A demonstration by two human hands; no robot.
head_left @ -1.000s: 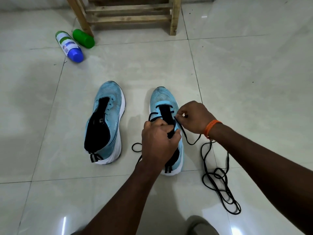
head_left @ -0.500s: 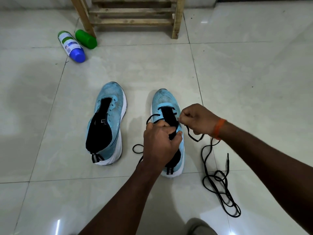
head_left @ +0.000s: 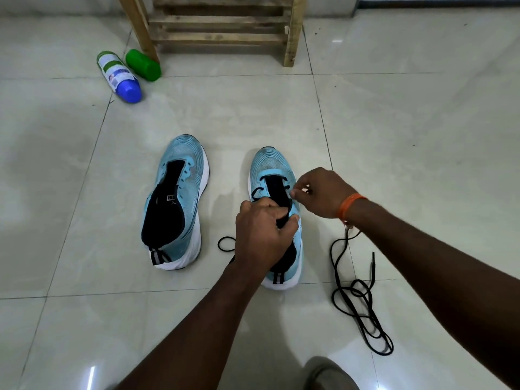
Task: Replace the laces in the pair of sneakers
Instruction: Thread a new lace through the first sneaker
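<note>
Two light blue sneakers with white soles stand side by side on the tiled floor. The left sneaker has no lace in it. The right sneaker has a black lace threaded through its front eyelets. My left hand grips the black tongue and the side of the right sneaker at mid-shoe. My right hand, with an orange band at the wrist, pinches the lace at the shoe's right eyelets. The lace's long tail lies coiled on the floor to the right; a short loop shows left of the shoe.
A wooden rack stands at the back. A white bottle with a blue cap and a green bottle lie on the floor by its left leg. Something grey shows at the bottom edge.
My right hand has drawn the lace in closer to the shoe's right eyelets, taking up the slack loop that hung below it. My left hand keeps its grip.
</note>
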